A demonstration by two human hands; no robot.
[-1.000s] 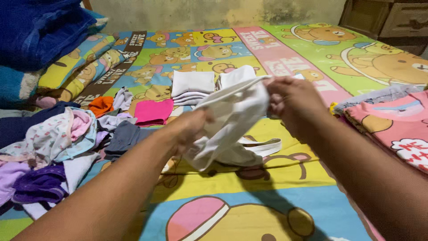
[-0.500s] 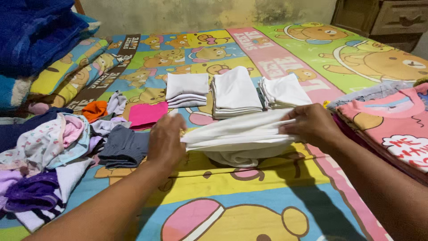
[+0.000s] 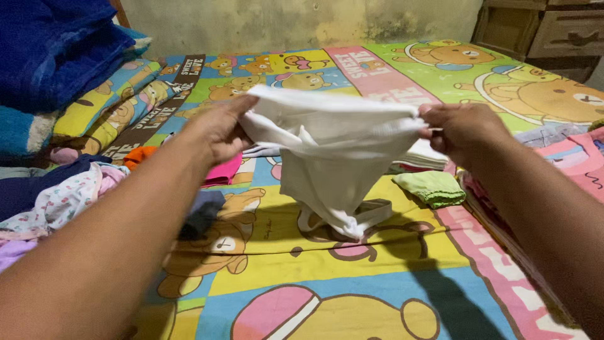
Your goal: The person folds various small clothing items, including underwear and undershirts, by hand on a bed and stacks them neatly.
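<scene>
A white cotton undershirt hangs stretched between both hands; the left hand pinches one edge, the right hand the other; its straps touch the bed.

No packages, labels, signs or screens anywhere in my view; only cloth and bedding here.

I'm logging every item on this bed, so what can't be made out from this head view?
- Folded white stacks: mostly hidden behind the white garment held up by the left hand and right hand.
- Pink cloth: partly covered by the left forearm.
- Pile of clothes: cut off by the left edge.
- Pink printed fabric: cut off at the right edge.
</scene>
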